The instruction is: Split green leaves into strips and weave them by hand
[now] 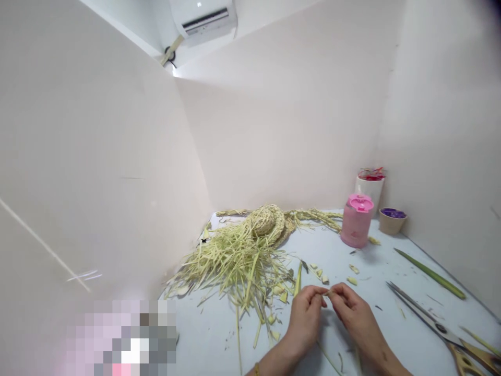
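Observation:
My left hand [307,316] and my right hand [355,312] meet fingertip to fingertip above the table. Both are closed in a pinch on a thin plant strip [327,293], of which only a small bit shows between them. Below the hands, a narrow green strand [329,358] runs toward the front edge of view; whether it joins the pinched strip I cannot tell. Left of my hands spreads a loose heap of pale green plant strips [235,261]. A coiled braid [270,222] of the same straw-like material lies at its back.
Large scissors [440,329] and a long green leaf piece [430,272] lie at right. Behind stand a pink lidded container [357,222], a white cup with red items [370,190] and a tan pot with purple contents [392,221]. Walls enclose the table. Scraps [352,281] are scattered about.

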`<state>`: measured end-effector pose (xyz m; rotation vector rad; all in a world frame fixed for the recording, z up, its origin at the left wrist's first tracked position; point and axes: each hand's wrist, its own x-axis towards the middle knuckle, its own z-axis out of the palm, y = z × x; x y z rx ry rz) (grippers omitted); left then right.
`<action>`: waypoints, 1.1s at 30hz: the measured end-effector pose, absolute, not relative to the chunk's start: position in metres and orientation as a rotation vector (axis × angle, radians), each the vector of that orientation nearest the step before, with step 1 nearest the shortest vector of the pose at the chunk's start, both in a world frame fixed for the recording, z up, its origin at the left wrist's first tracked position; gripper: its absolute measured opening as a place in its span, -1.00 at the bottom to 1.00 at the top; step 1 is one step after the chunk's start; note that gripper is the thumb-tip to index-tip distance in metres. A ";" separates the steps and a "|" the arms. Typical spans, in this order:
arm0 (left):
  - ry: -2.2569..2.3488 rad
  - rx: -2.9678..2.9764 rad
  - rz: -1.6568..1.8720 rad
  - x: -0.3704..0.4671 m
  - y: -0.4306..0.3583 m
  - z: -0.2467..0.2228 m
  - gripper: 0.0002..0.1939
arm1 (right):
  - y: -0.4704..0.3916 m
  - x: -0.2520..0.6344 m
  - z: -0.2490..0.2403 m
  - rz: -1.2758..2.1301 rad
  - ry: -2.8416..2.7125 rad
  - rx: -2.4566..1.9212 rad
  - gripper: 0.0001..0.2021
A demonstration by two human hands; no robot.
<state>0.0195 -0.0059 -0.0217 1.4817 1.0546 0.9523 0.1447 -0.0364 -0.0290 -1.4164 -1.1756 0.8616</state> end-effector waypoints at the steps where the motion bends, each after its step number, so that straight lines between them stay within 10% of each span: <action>1: 1.040 1.440 0.955 0.020 -0.004 -0.021 -0.72 | -0.036 0.145 -0.028 0.871 -1.151 -1.421 -0.73; 33: 0.912 1.259 0.875 0.018 -0.003 0.004 -0.67 | -0.038 0.151 -0.021 0.738 -1.216 -1.519 -0.72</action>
